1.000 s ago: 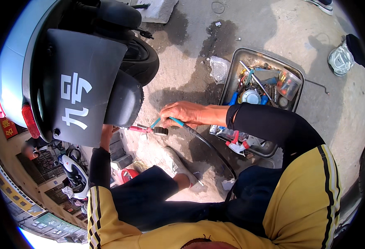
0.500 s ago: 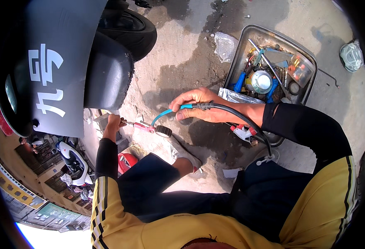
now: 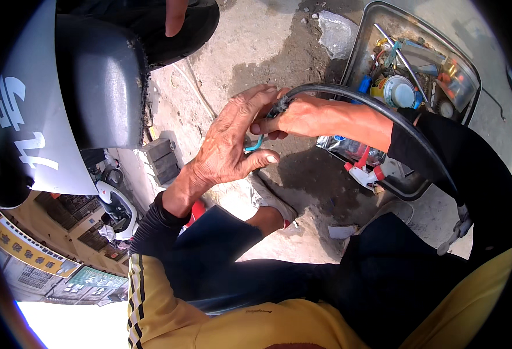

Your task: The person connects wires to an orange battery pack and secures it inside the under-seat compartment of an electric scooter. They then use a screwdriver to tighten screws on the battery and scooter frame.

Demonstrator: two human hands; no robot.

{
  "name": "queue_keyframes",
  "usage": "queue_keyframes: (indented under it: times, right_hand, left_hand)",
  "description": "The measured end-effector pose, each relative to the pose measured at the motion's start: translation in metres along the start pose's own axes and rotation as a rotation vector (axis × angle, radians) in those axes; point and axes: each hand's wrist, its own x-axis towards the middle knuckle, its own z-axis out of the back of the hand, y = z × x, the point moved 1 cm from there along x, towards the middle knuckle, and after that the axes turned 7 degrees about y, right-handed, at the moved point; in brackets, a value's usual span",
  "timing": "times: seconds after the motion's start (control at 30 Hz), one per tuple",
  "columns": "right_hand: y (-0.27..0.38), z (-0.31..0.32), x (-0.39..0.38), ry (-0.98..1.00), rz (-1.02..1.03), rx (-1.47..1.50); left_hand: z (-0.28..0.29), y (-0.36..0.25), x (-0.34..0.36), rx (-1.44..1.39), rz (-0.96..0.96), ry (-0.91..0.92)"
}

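Observation:
Pinched in my right hand (image 3: 285,119) is a black hose (image 3: 349,92), which arcs back over my right forearm. A short teal tube (image 3: 254,144) shows below the grip, between my two hands. My left hand (image 3: 224,142) is raised beside the right one, its back upward. Its fingers are stretched out toward the hose end and its thumb stands apart. The left fingertips overlap the right hand, so I cannot tell whether they touch the hose. Whatever is at the far end of the teal tube is hidden behind my left hand.
A metal tray (image 3: 349,58) of tools, a can (image 3: 396,92) and a spray bottle head (image 3: 365,174) lies at right. Clear plastic wrap (image 3: 336,35) is beside it. A scooter's dark body (image 3: 102,87) stands at left. Another person's finger (image 3: 175,17) shows at the top.
My left hand has left the pink tool with the black ribbed round part and come up beside my right hand. The right hand and hose have risen slightly. The pink tool is hidden now.

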Motion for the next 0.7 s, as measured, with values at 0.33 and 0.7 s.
queue_keyframes:
  times: [0.33,0.7]
  right_hand:
    - [-0.019,0.003,-0.013,-0.098,0.094,-0.245]
    - [0.036,0.044,-0.035,-0.752,0.793,0.371]
  left_hand:
    - [-0.03,-0.032,0.051,-0.224,0.091,-0.42]
    - [0.034,-0.009,0.025,-0.182,0.636,-0.16]
